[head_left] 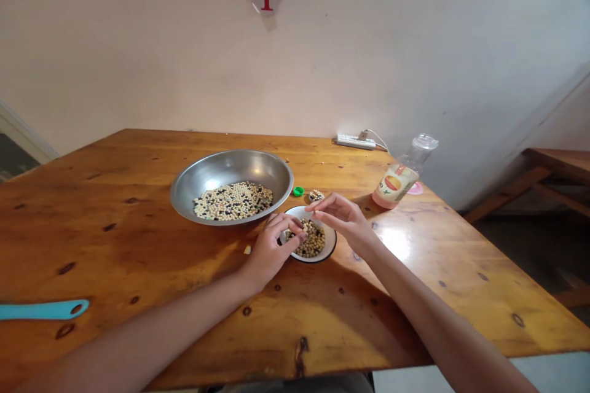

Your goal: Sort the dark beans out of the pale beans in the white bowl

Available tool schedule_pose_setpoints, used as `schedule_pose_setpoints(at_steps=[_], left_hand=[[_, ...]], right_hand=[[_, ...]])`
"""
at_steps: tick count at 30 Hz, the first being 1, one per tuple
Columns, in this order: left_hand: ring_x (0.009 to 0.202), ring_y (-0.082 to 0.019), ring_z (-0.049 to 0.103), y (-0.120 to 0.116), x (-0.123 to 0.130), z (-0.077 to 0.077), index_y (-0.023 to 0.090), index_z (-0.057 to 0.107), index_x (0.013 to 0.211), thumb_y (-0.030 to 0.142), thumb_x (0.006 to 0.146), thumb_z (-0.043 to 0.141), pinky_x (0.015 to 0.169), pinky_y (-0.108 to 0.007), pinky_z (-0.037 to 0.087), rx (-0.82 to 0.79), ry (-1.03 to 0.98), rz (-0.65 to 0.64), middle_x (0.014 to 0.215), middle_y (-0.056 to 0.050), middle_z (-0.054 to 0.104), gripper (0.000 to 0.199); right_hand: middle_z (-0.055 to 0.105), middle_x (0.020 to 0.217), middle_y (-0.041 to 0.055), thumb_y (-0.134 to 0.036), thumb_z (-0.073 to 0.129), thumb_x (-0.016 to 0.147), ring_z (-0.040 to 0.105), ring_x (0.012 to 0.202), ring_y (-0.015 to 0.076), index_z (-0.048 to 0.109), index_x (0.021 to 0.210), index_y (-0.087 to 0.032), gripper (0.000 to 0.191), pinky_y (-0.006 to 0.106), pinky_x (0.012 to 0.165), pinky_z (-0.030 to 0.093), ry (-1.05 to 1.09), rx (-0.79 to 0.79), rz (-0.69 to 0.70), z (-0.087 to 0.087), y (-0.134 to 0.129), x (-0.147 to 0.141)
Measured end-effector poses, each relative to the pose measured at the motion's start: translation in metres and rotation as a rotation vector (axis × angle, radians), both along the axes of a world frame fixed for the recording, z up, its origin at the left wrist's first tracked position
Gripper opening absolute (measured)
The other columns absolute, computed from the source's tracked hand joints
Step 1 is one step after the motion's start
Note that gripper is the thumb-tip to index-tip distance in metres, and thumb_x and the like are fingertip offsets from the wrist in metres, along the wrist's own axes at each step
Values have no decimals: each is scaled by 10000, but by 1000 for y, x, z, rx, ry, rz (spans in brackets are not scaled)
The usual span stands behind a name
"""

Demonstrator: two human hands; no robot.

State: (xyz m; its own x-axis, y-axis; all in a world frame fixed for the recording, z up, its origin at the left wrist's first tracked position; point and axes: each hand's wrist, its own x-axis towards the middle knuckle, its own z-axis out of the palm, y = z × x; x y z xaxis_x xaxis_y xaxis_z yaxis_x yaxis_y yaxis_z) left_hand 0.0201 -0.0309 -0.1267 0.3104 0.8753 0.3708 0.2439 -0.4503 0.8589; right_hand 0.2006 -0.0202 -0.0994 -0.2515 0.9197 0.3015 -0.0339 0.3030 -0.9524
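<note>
A small white bowl (330, 250) with a dark rim holds many small round beans (313, 239), pale tan with a few black ones. My left hand (271, 245) is over the bowl's left side, thumb and index finger drawn together near a pale bean. My right hand (343, 219) is above the bowl's right rim, its thumb and index fingertips pinched; whatever is between them is too small to name. Behind and left stands a wide steel basin (271, 175) with a layer of mixed cream and black beans (235, 201).
Behind the bowl sit a green bottle cap (298, 191) and a small heap of mixed beans (316, 195). To the right, a labelled clear bottle (397, 178) stands near a power strip (356, 141). A blue handle (46, 310) lies at left on the wooden table (184, 331).
</note>
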Motion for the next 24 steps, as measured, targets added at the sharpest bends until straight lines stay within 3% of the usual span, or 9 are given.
schedule_pose_setpoints(at_steps=[4,8,12,16,24], left_hand=[[945,-188,535,0,1,1,197,581,705,246,824,568,899,-302,374,18,3,-13,884,-19,605,129],[924,-190,527,1,1,0,206,607,708,260,835,559,863,-299,383,62,46,-5,882,-20,612,146],[961,-194,522,1,1,-3,218,629,825,267,828,581,879,-297,375,83,62,2,920,-17,622,68],[995,-199,516,0,1,-3,225,619,930,287,811,609,901,-308,370,82,67,6,979,-19,622,135],[963,-197,532,1,1,0,205,616,728,232,835,543,898,-319,382,50,59,0,931,-29,614,133]], right_hand=[[686,879,36,-319,714,729,629,762,115,581,767,-182,194,261,716,510,42,-88,125,0,-2,-2],[656,776,7,-332,722,717,595,624,89,590,754,-179,205,229,594,498,21,-113,141,-3,-2,-4],[643,747,-3,-325,725,715,599,631,90,589,754,-178,203,238,625,507,26,-88,132,-3,-1,-3],[655,794,4,-297,726,717,616,660,91,589,766,-181,186,245,657,522,44,-85,123,-2,-1,-2],[672,823,28,-354,724,709,629,662,106,583,766,-174,235,266,657,538,19,-71,58,-5,1,-2]])
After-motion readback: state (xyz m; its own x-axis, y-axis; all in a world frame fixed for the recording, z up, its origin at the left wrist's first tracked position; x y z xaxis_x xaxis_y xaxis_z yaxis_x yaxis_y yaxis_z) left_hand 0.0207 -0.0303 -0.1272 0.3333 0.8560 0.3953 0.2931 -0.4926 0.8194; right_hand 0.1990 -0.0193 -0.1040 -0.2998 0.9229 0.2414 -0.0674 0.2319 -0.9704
